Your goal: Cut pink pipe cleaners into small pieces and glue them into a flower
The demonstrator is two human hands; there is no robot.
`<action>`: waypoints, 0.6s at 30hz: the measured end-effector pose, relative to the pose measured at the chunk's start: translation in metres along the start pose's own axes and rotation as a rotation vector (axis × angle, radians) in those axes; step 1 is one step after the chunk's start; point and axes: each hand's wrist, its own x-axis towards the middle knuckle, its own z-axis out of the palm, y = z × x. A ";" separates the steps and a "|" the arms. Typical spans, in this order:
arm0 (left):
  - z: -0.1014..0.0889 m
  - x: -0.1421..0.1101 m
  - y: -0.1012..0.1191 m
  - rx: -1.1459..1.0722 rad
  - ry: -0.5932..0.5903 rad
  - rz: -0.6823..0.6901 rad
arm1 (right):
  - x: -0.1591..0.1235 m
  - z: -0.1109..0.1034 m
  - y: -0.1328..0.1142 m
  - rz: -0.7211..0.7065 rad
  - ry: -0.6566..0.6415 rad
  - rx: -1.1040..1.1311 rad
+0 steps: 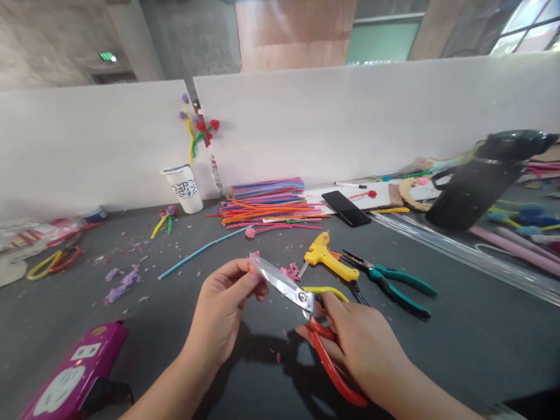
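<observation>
My right hand [356, 338] grips a pair of scissors [284, 284] with red and yellow handles, the blades pointing up and left. At the blade tips, my left hand [227, 309] pinches a small pink fuzzy piece [254, 255], mostly hidden by fingers and blade. Just behind the blades lies a little heap of pink clippings [291, 271]. Beyond the scissors rests a yellow glue gun [330, 259], and to its right lie needle-nose pliers [394, 280] with teal handles.
Bundled pipe cleaners [262, 204] lie at the back, beside a black phone [345, 208]. A paper cup [182, 188] stands left of them, a dark jug [481, 181] at the right. A purple power strip [79, 373] occupies the front left; purple scraps [122, 286] lie behind it.
</observation>
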 end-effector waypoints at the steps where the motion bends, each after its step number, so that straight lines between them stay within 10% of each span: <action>1: 0.000 0.000 0.000 -0.003 -0.002 0.001 | 0.000 0.000 0.000 -0.003 0.002 -0.001; 18: -0.001 0.003 -0.001 0.256 -0.011 -0.037 | 0.006 -0.001 0.009 0.331 -0.065 0.540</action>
